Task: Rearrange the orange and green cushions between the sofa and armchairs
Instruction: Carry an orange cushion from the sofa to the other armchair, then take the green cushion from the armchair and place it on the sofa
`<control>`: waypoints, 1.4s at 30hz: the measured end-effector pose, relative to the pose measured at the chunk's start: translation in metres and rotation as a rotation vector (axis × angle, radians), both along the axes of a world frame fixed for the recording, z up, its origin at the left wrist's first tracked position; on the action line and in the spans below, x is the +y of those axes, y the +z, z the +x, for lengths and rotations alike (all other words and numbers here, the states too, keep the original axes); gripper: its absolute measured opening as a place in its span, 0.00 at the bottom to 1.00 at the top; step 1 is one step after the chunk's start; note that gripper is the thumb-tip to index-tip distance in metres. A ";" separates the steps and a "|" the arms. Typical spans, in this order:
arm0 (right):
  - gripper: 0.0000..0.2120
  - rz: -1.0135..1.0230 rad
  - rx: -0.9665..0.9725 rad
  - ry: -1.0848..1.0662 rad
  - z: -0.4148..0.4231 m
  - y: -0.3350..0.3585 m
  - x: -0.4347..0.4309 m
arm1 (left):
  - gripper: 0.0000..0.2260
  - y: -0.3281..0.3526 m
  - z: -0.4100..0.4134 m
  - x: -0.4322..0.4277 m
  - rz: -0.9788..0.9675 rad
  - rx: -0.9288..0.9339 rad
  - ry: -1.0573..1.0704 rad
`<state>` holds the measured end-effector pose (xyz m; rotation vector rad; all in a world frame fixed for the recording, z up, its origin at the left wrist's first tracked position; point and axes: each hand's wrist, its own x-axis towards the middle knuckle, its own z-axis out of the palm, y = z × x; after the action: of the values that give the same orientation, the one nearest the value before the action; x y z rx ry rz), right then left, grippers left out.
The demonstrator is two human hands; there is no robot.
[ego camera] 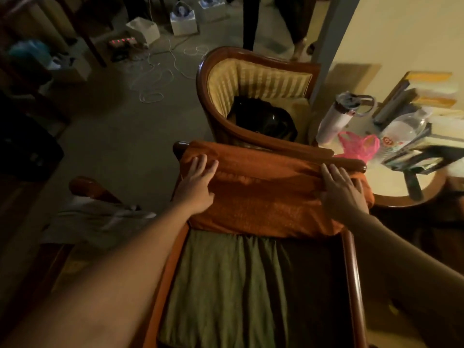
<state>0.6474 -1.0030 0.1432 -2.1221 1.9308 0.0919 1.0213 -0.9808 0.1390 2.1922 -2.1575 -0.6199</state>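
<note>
An orange cushion leans against the back of the near wooden armchair. My left hand lies flat on its upper left part, fingers spread. My right hand presses flat on its upper right part. Neither hand grips it. A green cushion covers the seat below, its far edge tucked under the orange one. A second armchair with striped yellow upholstery stands just beyond, holding a shiny black bag.
A round side table at the right carries a white bottle, a pink plastic bag and stacked books. White cables and small boxes lie on the floor behind. A pale cloth lies at the left.
</note>
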 end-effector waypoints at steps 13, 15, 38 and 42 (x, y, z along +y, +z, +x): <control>0.42 -0.015 0.006 -0.166 0.006 -0.061 0.173 | 0.49 -0.041 0.004 0.073 -0.201 -0.100 -0.145; 0.41 0.061 0.025 -0.146 0.012 -0.079 0.211 | 0.46 -0.057 0.006 0.096 -0.112 -0.087 -0.169; 0.53 0.234 0.209 0.279 0.077 -0.249 0.429 | 0.36 -0.230 -0.020 0.342 0.379 -0.045 -0.269; 0.32 0.141 0.269 0.366 0.073 -0.253 0.427 | 0.36 -0.230 -0.015 0.377 0.358 -0.064 -0.289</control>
<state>0.7202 -0.5762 -0.1094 -2.4386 1.5796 0.5932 1.0061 -0.6039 -0.0909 2.0818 -2.5995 -1.0352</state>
